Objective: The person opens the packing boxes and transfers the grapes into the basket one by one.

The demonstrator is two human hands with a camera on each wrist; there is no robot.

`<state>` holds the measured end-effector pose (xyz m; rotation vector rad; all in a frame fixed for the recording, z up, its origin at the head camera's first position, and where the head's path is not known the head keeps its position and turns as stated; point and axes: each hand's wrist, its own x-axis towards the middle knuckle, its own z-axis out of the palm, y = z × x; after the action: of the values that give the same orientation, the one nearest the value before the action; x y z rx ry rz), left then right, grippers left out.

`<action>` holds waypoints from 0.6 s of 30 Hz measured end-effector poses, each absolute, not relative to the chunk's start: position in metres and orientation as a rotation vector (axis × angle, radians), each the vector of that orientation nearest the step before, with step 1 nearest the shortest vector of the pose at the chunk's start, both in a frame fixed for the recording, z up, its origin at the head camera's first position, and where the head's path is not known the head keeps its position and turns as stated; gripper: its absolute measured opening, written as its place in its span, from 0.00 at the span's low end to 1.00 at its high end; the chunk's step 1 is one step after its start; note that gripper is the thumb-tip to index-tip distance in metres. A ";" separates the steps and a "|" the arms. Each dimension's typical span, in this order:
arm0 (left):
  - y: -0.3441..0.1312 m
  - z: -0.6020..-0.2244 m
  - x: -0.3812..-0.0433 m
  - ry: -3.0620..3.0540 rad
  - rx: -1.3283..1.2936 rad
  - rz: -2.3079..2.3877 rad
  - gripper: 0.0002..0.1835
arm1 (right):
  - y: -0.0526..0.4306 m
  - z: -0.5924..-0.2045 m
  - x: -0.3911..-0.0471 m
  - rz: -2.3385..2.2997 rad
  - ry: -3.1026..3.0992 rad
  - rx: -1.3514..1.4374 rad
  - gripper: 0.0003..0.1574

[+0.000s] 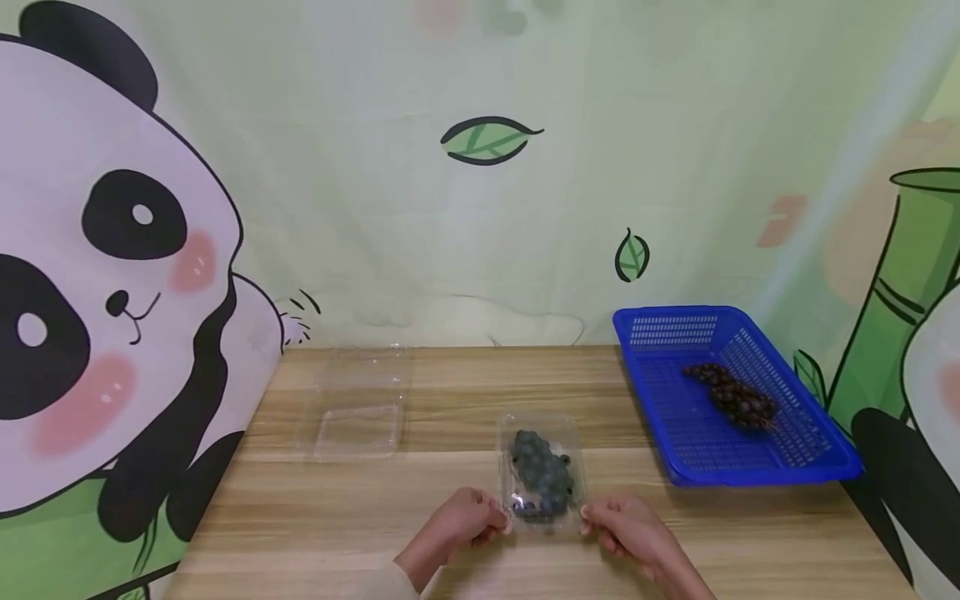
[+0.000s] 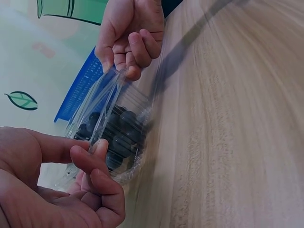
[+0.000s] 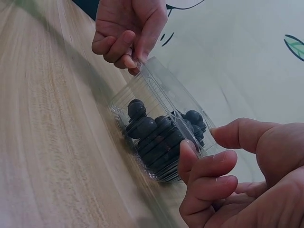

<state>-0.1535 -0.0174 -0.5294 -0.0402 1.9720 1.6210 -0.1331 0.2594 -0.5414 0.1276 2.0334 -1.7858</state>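
A clear plastic clamshell box [image 1: 542,425] with a bunch of dark grapes [image 1: 542,475] inside sits near the front of the table, its lid down over the fruit. My left hand [image 1: 471,518] pinches the rim at the near left corner between thumb and fingers. At the near right corner my right hand [image 1: 628,527] pinches the same rim. In the left wrist view the thumb and index finger lie on either side of the box's edge. The right wrist view shows the grapes [image 3: 159,137] through the ribbed side wall.
A blue plastic basket [image 1: 652,408] at the right holds a bunch of reddish-brown grapes [image 1: 738,400]. Farther back on the left of the wooden table [image 1: 457,392] lies an open clear plastic box [image 1: 360,429]. Behind the table hangs a panda-printed cloth [image 1: 360,167].
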 end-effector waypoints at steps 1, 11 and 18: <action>-0.017 -0.529 -0.152 1.972 -0.036 1.628 0.13 | 0.259 -0.541 -0.132 -1.785 2.026 0.135 0.16; -0.015 -0.531 -0.140 2.020 0.005 1.635 0.14 | 0.260 -0.537 -0.119 -1.760 2.015 0.159 0.16; -0.016 -0.532 -0.134 2.023 0.005 1.645 0.12 | 0.261 -0.536 -0.116 -1.714 2.025 0.169 0.18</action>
<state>-0.1340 -0.0163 -0.5316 0.0048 2.0227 1.6446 -0.1158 0.2607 -0.5362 0.1691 2.0253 -1.7143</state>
